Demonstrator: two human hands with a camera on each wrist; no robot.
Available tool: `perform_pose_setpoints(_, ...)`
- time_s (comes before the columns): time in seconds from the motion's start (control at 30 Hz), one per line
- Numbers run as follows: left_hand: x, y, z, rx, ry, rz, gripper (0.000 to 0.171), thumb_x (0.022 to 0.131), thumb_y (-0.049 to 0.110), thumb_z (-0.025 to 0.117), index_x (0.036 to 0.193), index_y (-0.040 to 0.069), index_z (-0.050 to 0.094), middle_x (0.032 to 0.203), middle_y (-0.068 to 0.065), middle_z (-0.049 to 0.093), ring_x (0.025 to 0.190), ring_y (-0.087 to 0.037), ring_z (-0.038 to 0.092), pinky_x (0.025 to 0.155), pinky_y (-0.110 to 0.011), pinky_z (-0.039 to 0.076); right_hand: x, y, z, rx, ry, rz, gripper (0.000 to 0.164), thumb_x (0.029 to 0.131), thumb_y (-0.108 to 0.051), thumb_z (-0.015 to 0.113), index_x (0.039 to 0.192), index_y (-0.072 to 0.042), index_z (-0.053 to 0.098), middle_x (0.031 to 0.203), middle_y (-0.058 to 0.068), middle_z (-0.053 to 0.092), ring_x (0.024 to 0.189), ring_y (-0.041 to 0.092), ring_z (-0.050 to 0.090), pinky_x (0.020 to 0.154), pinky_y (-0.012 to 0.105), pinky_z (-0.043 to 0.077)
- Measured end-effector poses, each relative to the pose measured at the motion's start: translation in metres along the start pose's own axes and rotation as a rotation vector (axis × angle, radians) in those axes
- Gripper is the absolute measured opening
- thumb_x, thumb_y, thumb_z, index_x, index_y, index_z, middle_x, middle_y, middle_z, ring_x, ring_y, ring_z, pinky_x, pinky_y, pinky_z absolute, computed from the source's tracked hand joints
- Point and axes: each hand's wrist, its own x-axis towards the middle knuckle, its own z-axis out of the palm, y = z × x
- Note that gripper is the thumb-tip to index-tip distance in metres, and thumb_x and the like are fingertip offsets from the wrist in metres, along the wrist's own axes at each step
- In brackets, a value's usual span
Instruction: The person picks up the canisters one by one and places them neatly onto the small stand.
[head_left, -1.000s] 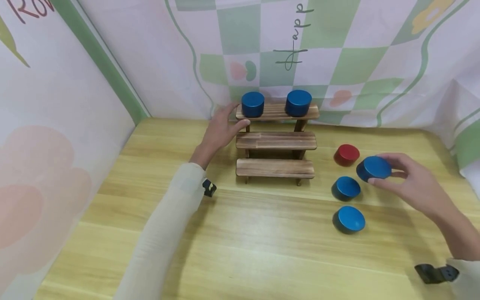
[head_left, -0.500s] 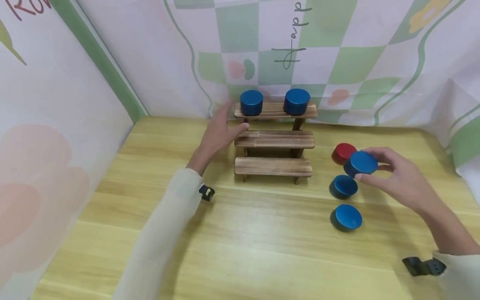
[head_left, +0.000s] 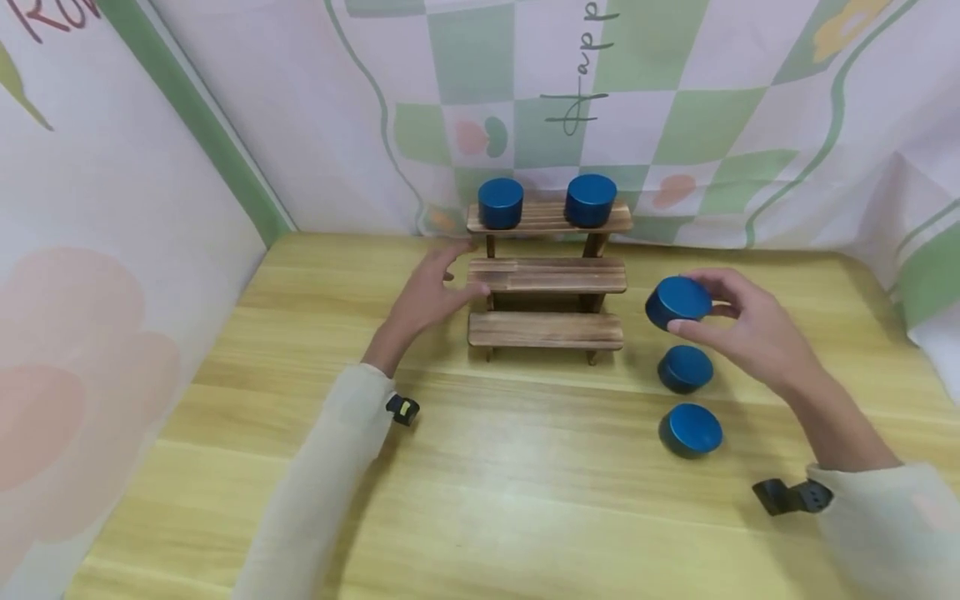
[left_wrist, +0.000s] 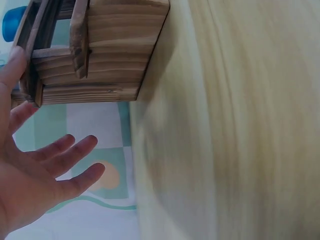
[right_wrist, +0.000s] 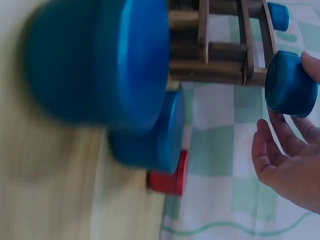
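Note:
My right hand pinches a blue cylinder between thumb and fingers, raised above the table to the right of a three-step wooden stand. In the right wrist view, this cylinder appears well above the tabletop. My left hand is at the stand's left side, fingers spread and relaxed, thumb by the middle step. Nothing is in its grasp in the left wrist view. On the top step sit two blue cylinders, one left and one right.
Two more blue cylinders, a farther one and a nearer one, stand on the wooden table right of the stand. A red cylinder shows behind them in the right wrist view, hidden in the head view. Printed cloth hangs behind.
My right hand has carried the blue cylinder leftward and slightly away, now covering the red one in the head view. My left hand has come down from the top step toward the middle one.

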Motion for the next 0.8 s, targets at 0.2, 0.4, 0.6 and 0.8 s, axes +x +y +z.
perform_pose_setpoints(0.2,-0.002,-0.003,0.006,0.031,0.008,-0.004,0.062,0.093,0.041,0.071,0.146,0.015,0.052,0.142,-0.019,0.047,0.115,-0.035,0.055,0.094,-0.043,0.05,0.014,-0.023,0.017,0.06,-0.03,-0.007,0.06,0.092,-0.021,0.076,0.142,-0.004,0.048,0.13,0.015,0.055,0.103,0.01,0.055,0.08,0.009,0.045)
perform_pose_setpoints(0.4,-0.004,-0.003,0.008,-0.016,0.014,-0.036,0.062,0.093,0.042,0.072,0.146,0.018,0.052,0.143,-0.018,0.047,0.115,-0.037,0.057,0.093,-0.045,0.05,0.026,-0.045,0.036,0.114,-0.06,-0.006,0.06,0.091,-0.024,0.077,0.142,-0.007,0.049,0.128,0.012,0.057,0.105,0.02,0.055,0.081,0.017,0.047)
perform_pose_setpoints(0.6,-0.003,-0.009,0.01,-0.08,0.02,-0.024,0.062,0.093,0.038,0.072,0.147,0.016,0.051,0.146,-0.013,0.048,0.117,-0.036,0.056,0.096,-0.045,0.049,0.044,-0.073,0.061,0.112,-0.095,-0.017,0.064,0.09,-0.032,0.077,0.141,-0.007,0.049,0.133,0.014,0.055,0.114,0.032,0.054,0.097,0.045,0.047)
perform_pose_setpoints(0.8,0.0,-0.012,0.013,-0.119,0.019,0.021,0.062,0.094,0.033,0.073,0.147,0.011,0.051,0.146,-0.012,0.05,0.123,-0.032,0.053,0.099,-0.043,0.048,0.061,-0.091,0.082,0.137,-0.055,-0.053,0.065,0.089,-0.029,0.079,0.141,-0.003,0.049,0.133,0.018,0.056,0.115,0.034,0.056,0.101,0.05,0.046)
